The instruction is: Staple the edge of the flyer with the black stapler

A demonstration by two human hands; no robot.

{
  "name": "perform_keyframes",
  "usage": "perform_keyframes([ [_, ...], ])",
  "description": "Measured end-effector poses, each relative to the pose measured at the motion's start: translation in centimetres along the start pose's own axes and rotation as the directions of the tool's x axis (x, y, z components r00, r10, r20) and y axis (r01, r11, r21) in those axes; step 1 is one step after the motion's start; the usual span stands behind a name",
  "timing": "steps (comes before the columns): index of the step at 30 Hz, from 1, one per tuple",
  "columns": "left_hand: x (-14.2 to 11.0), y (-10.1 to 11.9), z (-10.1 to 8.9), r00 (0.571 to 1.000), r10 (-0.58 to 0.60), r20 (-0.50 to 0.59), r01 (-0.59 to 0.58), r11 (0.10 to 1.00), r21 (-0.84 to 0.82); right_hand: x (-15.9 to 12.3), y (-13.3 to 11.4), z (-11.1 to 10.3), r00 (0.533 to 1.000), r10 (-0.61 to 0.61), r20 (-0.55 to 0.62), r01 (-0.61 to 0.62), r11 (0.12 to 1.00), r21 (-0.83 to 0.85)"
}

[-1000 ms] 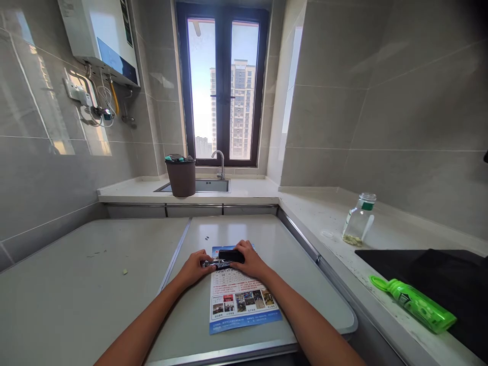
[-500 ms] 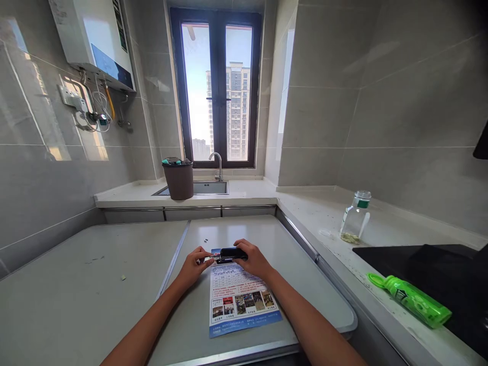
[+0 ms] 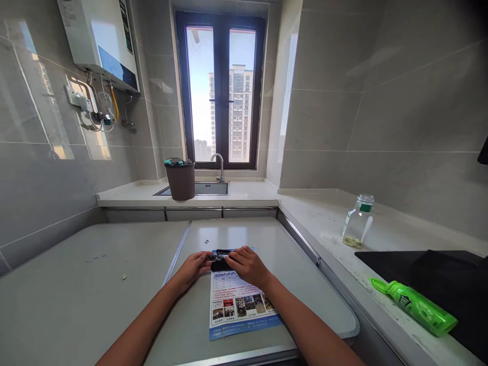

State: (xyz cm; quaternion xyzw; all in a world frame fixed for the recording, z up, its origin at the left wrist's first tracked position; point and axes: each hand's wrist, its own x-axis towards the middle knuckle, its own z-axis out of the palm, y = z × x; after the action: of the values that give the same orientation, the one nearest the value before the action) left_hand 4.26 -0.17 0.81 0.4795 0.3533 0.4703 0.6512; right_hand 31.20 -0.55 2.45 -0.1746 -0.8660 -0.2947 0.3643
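Black stapler (image 3: pixel 220 265) is over the far end of a printed flyer (image 3: pixel 238 291) on the right tabletop (image 3: pixel 312 295). Left hand (image 3: pixel 193 267) is clamped on its left end, right hand (image 3: pixel 248 265) on its right, probably steadying it between them; contact with the flyer, I cannot tell.

The left hand (image 3: pixel 193 267) and right hand (image 3: pixel 250 266) hold a black stapler-like device (image 3: pixel 220 266) over a printed leaflet (image 3: pixel 237 291).

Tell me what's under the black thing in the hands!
Under the black thing is a printed paper on the table. Some writing and pictures show; the part beneath the black thing is hidden.
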Motion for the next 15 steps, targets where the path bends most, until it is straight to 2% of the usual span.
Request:
perform_keyframes([
  [4,-0.1,0.2,-0.1,0.997,-0.015,0.074,0.02,0.997,-0.074,0.0,-0.4,0.0,0.996,-0.08,-0.027,0.076,0.992,-0.104],
  [8,-0.2,0.3,-0.2,0.999,-0.045,0.026,0.049,0.989,-0.139,0.0,-0.9,-0.2,0.989,-0.151,-0.008,0.148,0.978,-0.146],
  [15,0.3,-0.3,-1.3,0.994,-0.109,0.001,0.107,0.972,-0.208,0.5,-1.5,-0.4,0.97,-0.236,-0.058,0.216,0.947,-0.237],
])
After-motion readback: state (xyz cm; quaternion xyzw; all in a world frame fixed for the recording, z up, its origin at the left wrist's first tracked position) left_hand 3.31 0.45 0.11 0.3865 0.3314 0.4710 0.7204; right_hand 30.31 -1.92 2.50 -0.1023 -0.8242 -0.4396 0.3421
